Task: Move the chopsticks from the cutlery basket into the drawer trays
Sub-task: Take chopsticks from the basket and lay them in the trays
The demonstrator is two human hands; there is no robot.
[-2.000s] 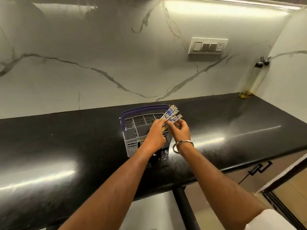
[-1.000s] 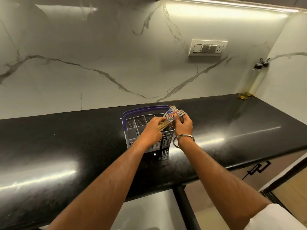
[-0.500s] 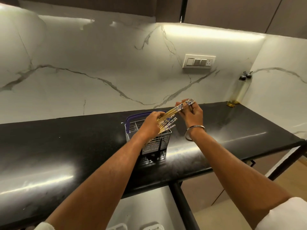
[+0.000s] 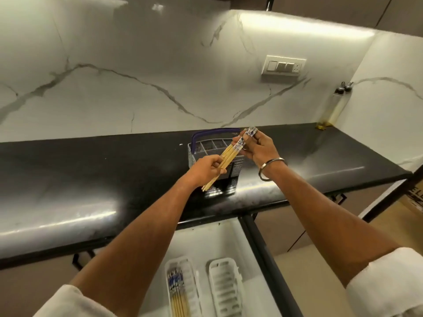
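Now both hands hold one bundle of chopsticks point(image 4: 230, 156) above the cutlery basket point(image 4: 214, 154).

The left hand point(image 4: 207, 171) wraps curled fingers round the plain wooden ends, a tight grip; the tips poke out just below it. The right hand point(image 4: 259, 149) pinches the blue-patterned ends between thumb and fingers, up and to the right of the left grip. How many sticks the bundle has is hard to tell. Behind both grips the basket stands on the black counter point(image 4: 91, 179), its front partly hidden by the left hand. Well below, an open drawer point(image 4: 229, 239) shows two white trays; the left tray point(image 4: 180, 287) already holds chopsticks, cut off by the frame's edge, beside the right tray point(image 4: 225, 287).
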